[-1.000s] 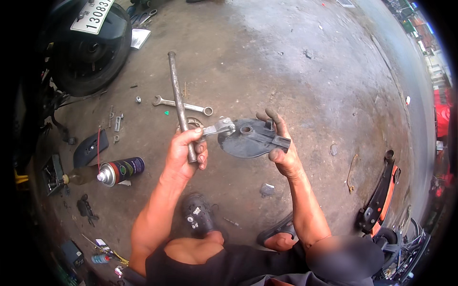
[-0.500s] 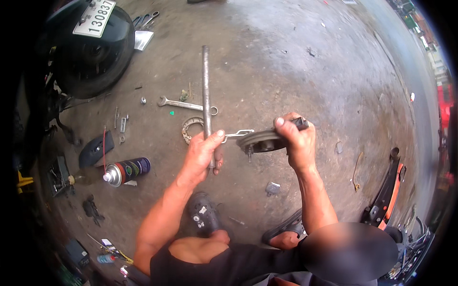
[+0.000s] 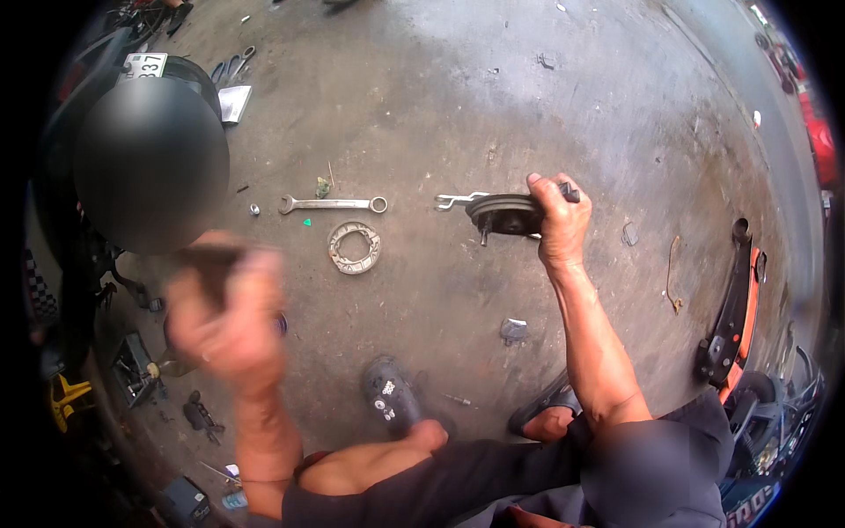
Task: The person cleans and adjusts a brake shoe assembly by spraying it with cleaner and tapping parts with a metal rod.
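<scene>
Head view showed your right hand [image 3: 556, 220] clenched on the drum plate [image 3: 506, 214], held above the floor [image 3: 528, 97] at far right. Your left hand [image 3: 231, 312] was blurred; I cannot tell its grip. Swinging near the plate risked striking your fingers [image 3: 541, 189].

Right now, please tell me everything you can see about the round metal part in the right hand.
The round metal part is a dark grey disc, seen nearly edge-on, with a raised rim. A thin silver lever sticks out to its left and a short pin hangs below it. It looks like worn, dirty metal. The right hand grips its right side and holds it above the concrete floor. Nothing else touches it.
</scene>
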The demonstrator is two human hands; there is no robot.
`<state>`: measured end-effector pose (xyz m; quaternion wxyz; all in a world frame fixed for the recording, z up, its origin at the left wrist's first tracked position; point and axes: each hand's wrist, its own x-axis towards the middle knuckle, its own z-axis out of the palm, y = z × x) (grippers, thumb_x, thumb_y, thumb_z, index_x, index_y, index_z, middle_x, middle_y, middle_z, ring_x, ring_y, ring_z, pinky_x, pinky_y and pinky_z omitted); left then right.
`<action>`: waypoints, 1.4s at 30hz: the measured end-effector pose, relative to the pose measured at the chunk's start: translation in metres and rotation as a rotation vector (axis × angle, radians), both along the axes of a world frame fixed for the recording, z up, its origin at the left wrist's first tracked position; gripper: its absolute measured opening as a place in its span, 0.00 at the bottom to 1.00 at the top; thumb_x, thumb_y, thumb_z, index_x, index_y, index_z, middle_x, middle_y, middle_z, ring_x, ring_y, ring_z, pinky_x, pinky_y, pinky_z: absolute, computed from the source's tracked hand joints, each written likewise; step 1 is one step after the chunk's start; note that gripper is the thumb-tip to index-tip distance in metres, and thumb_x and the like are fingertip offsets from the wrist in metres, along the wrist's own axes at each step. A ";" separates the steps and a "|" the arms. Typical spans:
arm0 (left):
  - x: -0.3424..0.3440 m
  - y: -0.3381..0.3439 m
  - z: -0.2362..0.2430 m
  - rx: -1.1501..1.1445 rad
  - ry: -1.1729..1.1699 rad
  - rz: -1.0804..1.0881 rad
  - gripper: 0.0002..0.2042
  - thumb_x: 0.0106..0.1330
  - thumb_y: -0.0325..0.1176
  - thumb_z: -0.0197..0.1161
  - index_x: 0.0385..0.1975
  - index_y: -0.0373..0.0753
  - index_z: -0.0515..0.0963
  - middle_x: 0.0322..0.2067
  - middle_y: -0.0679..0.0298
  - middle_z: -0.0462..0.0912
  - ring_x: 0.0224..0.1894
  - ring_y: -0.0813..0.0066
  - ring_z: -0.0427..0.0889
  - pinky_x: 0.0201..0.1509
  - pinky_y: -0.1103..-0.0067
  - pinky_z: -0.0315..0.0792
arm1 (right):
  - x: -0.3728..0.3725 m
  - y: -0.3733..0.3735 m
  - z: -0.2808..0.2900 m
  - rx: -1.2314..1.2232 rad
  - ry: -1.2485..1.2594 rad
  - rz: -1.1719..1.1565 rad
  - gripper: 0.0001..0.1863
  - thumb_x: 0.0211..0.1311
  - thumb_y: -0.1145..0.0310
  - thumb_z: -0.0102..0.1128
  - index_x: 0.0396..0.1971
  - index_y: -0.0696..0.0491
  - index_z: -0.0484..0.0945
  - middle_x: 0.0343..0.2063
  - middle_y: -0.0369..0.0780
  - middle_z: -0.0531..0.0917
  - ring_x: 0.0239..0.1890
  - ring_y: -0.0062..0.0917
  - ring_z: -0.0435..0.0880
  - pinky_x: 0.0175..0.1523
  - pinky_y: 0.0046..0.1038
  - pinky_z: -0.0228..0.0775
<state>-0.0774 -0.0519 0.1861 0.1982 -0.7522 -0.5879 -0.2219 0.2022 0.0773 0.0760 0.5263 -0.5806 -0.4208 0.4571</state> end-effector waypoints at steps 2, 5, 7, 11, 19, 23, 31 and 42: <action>0.012 -0.007 0.003 0.023 -1.090 -0.064 0.08 0.65 0.28 0.53 0.37 0.30 0.74 0.21 0.64 0.72 0.26 0.75 0.72 0.28 0.78 0.67 | -0.002 -0.002 0.006 0.027 -0.041 -0.004 0.14 0.50 0.67 0.65 0.13 0.55 0.71 0.13 0.29 0.70 0.18 0.11 0.64 0.23 0.20 0.55; 0.011 -0.047 -0.071 0.093 -0.835 0.285 0.08 0.66 0.28 0.52 0.36 0.30 0.73 0.20 0.64 0.71 0.24 0.74 0.72 0.26 0.78 0.68 | -0.024 -0.008 0.013 0.068 -0.011 -0.004 0.14 0.49 0.68 0.65 0.13 0.56 0.71 0.13 0.28 0.70 0.18 0.11 0.64 0.23 0.20 0.55; 0.030 -0.045 -0.084 -0.280 -0.987 0.269 0.08 0.61 0.28 0.58 0.36 0.30 0.74 0.22 0.62 0.75 0.23 0.73 0.72 0.27 0.77 0.68 | -0.026 -0.001 -0.004 0.228 -0.179 -0.015 0.14 0.49 0.68 0.65 0.13 0.55 0.70 0.13 0.28 0.70 0.18 0.12 0.64 0.24 0.21 0.55; 0.023 -0.010 -0.026 -0.101 0.065 0.017 0.05 0.59 0.24 0.59 0.34 0.33 0.76 0.21 0.57 0.76 0.21 0.73 0.73 0.23 0.77 0.67 | 0.014 0.002 0.005 0.168 -0.173 -0.045 0.12 0.46 0.70 0.65 0.15 0.57 0.70 0.14 0.33 0.68 0.21 0.14 0.65 0.26 0.25 0.57; 0.056 -0.043 -0.122 -0.886 -1.078 0.431 0.18 0.54 0.29 0.65 0.43 0.25 0.75 0.27 0.55 0.80 0.30 0.71 0.76 0.35 0.72 0.70 | -0.019 0.011 0.002 0.505 -0.518 -0.001 0.14 0.46 0.70 0.65 0.13 0.57 0.68 0.13 0.32 0.67 0.19 0.14 0.63 0.24 0.24 0.54; 0.048 -0.002 -0.014 -0.230 -1.188 0.298 0.08 0.62 0.28 0.59 0.33 0.28 0.74 0.21 0.59 0.76 0.24 0.73 0.73 0.28 0.76 0.69 | 0.028 0.013 0.009 0.265 -0.217 -0.062 0.13 0.48 0.70 0.63 0.11 0.55 0.69 0.11 0.27 0.66 0.17 0.12 0.60 0.22 0.23 0.52; 0.045 -0.051 -0.115 -0.816 -1.348 0.397 0.15 0.55 0.31 0.63 0.37 0.25 0.75 0.29 0.54 0.80 0.32 0.68 0.77 0.37 0.71 0.72 | -0.023 0.006 0.006 0.230 -0.054 -0.026 0.13 0.48 0.71 0.62 0.12 0.57 0.69 0.12 0.30 0.69 0.17 0.12 0.63 0.23 0.23 0.54; 0.043 -0.046 -0.105 -0.867 -1.407 0.435 0.18 0.54 0.28 0.63 0.44 0.27 0.75 0.29 0.59 0.81 0.35 0.74 0.77 0.40 0.75 0.72 | -0.023 0.009 0.012 0.341 -0.221 0.009 0.13 0.46 0.70 0.64 0.12 0.57 0.69 0.12 0.31 0.69 0.18 0.13 0.64 0.24 0.22 0.55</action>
